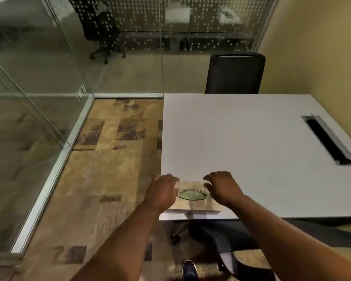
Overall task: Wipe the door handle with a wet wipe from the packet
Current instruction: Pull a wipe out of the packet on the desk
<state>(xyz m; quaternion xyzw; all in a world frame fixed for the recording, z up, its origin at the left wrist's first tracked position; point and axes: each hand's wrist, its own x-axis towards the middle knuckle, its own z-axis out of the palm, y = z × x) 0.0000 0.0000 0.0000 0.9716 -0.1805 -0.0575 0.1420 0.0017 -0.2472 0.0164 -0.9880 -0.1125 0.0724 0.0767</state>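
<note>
White desk [251, 138] corner: wipe packet [193, 196] between left hand [162, 191], right hand [223, 186]; both spread.

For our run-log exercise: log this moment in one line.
stage: reaching | left hand: open beside packet | right hand: open | wipe: not out

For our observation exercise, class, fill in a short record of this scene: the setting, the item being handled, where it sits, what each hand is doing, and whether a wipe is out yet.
setting: office room with glass partitions, white rectangular desk, black office chair behind it
item: flat beige wet-wipe packet with green oval lid
position: near left corner of the desk
left hand: open, at the packet's left edge
right hand: open, fingers curled, at the packet's right side
wipe out: none visible
door handle: not in view
</note>
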